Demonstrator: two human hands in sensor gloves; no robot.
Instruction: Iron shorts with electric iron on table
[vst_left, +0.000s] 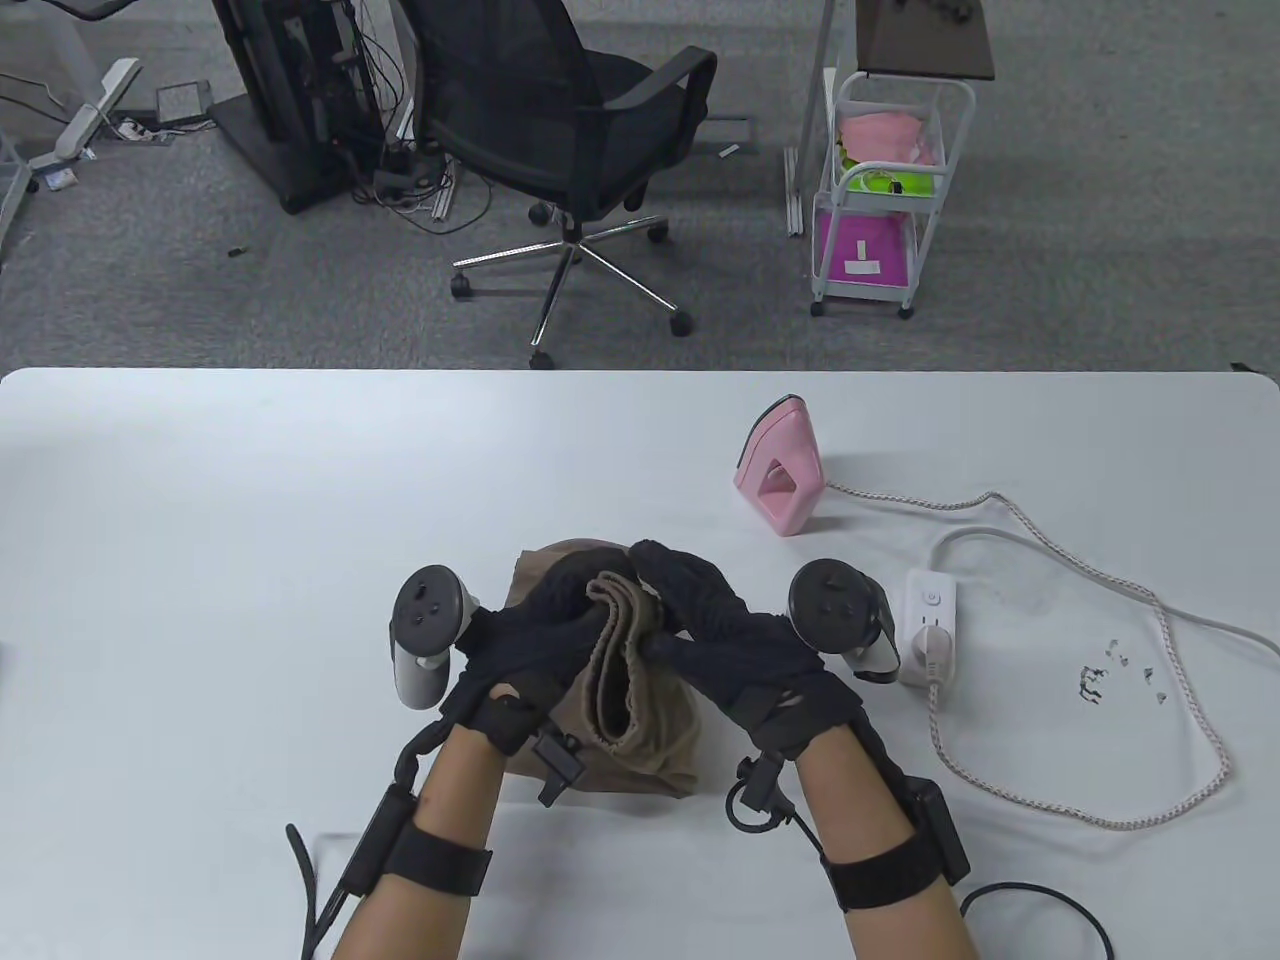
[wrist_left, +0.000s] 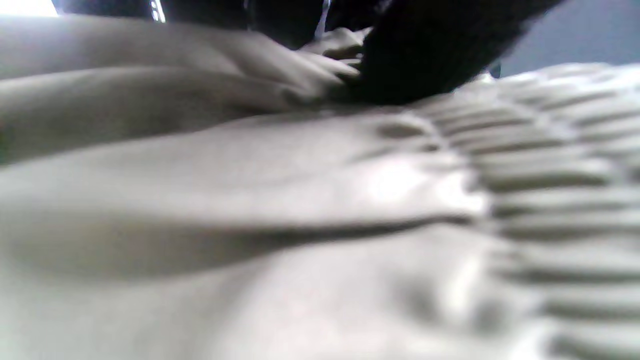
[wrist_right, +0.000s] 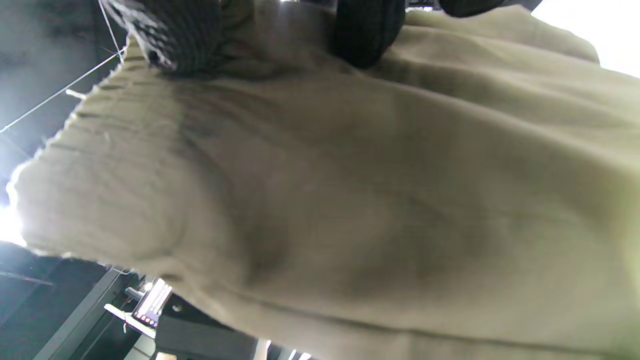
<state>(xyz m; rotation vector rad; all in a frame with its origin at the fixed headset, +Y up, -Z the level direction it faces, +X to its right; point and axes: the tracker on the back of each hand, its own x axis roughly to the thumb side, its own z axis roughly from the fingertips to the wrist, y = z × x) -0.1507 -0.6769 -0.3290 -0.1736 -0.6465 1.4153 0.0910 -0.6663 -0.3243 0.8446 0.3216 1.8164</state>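
Tan shorts with a ribbed elastic waistband are bunched at the near middle of the white table. My left hand grips the waistband from the left. My right hand grips it from the right, and the band stands up between them. The cloth fills the left wrist view and the right wrist view, where gloved fingertips press into it. The pink iron stands upright on its heel to the far right, apart from both hands.
The iron's braided cord loops over the right of the table to a white power strip beside my right hand. Small dark bits lie at the far right. An office chair and a white cart stand beyond the table.
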